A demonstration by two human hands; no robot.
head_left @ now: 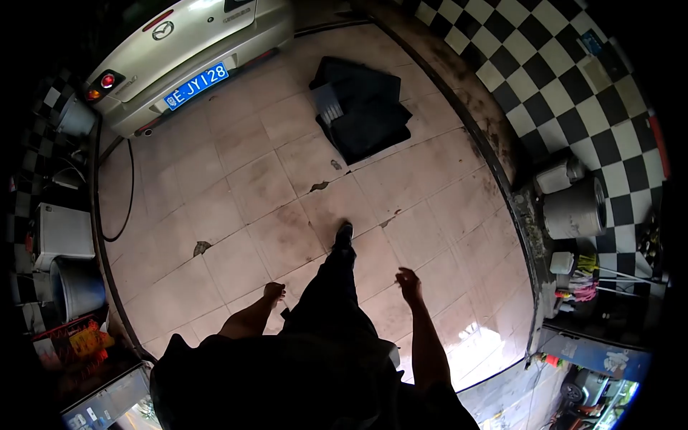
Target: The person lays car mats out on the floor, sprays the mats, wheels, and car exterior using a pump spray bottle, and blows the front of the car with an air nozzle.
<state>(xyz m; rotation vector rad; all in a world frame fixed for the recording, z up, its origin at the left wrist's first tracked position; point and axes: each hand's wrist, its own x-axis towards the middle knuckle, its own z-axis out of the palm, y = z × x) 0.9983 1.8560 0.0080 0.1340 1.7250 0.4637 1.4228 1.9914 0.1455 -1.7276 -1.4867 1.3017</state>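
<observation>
Head view: two hands low, dark mats out ahead on the floor

Far left, a white box [66, 233] sits against the edge, with a bucket [77, 288] just beside it. A hose [133, 175] curves along the floor [244, 172], and past it stands the car [208, 43], tail this way, blue plate [197, 85] showing.

Now the left hand [274, 290]: low beside the body, fingers curled in, nothing seen in that grip. Whether the fingertips meet, I cannot tell. One shoe [345, 231] points forward, between the hands and out in front of them.

And here are the mats [373, 100], a loose overlapping heap flat on the floor, well apart from both hands. They lie straight out beyond the shoe, ahead and to the right of the left hand, ahead and slightly left of the right one. Their long axis seems to run roughly away from the body, though the skewed corners make that hard to call. A paler grey patch [328, 102] marks their left side.

Over to the right hand [408, 283]: fingers loosely bent and parted, that grip empty, and it looks slightly the nearer of the two. Far right, a bin [570, 215] and mops [586, 283] line the checkered wall [566, 79].
</observation>
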